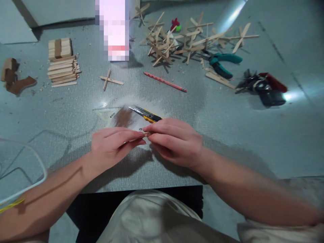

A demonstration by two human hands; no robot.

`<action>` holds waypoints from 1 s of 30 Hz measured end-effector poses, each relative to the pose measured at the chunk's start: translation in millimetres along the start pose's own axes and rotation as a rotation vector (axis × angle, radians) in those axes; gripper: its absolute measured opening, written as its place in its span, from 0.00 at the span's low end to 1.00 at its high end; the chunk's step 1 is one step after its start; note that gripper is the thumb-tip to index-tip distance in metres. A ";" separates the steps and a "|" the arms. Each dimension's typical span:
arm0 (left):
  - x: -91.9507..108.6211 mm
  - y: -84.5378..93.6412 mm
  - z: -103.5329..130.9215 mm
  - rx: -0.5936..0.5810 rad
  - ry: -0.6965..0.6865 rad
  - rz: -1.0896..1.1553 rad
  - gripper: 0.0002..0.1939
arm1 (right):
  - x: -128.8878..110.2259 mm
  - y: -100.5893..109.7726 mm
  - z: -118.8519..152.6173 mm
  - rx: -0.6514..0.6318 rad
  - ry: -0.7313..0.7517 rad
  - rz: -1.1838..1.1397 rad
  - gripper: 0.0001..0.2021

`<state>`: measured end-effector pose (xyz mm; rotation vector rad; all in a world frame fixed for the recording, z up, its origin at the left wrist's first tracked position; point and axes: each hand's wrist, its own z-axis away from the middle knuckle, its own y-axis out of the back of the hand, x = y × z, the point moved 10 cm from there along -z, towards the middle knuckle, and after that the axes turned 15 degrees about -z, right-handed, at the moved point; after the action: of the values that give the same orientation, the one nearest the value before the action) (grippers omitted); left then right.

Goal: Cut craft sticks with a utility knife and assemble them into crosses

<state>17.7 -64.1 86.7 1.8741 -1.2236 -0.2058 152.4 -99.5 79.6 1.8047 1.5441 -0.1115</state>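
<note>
My left hand (116,141) and my right hand (174,140) meet over the near part of the table. Both pinch a small wooden piece (147,134) between their fingertips; most of it is hidden by the fingers. Just beyond the right hand lies a yellow and black utility knife (149,115), its blade pointing to the left. Next to it is a brown patch that looks like sandpaper (123,117), ringed by pale dust. A clear set square (103,114) lies left of that. A tiny round bit (140,129) shows near the fingertips.
Behind are crossed craft sticks (108,80), a red pencil (165,82), stacked craft sticks (62,69) and a heap of joined sticks (162,45). Teal-handled pliers (220,64) and a bunch of keys (263,87) lie right. A white cable (37,158) loops at left.
</note>
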 end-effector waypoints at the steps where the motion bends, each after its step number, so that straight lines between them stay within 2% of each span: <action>1: -1.0 -0.4 0.8 -0.005 0.012 0.000 0.05 | 0.6 0.3 0.3 0.001 -0.012 -0.005 0.07; 8: 5.0 1.8 3.6 -0.008 -0.020 -0.067 0.06 | -0.6 1.0 -0.2 0.026 -0.042 0.026 0.09; 12: 14.3 -0.5 3.6 -0.028 -0.117 -0.075 0.05 | -0.8 0.2 -1.2 0.044 -0.049 0.055 0.08; 16: 19.3 -0.6 5.9 -0.007 -0.190 -0.072 0.07 | 0.3 -4.7 -4.2 -0.009 -0.050 0.102 0.06; 21: 16.5 -2.3 4.9 -0.024 -0.167 -0.112 0.06 | -0.5 -9.9 -6.7 -0.073 -0.004 0.179 0.05; 25: 13.7 -4.4 2.5 -0.044 -0.147 -0.126 0.05 | 4.7 -14.0 -5.6 -0.115 -0.033 0.192 0.04; 30: 10.1 -8.0 3.9 -0.041 -0.125 -0.144 0.06 | 8.3 -16.5 -4.4 -0.123 -0.053 0.242 0.07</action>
<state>26.1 -73.3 81.5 1.9386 -1.1579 -0.4294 138.4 -90.3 70.8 1.8587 1.2577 0.0505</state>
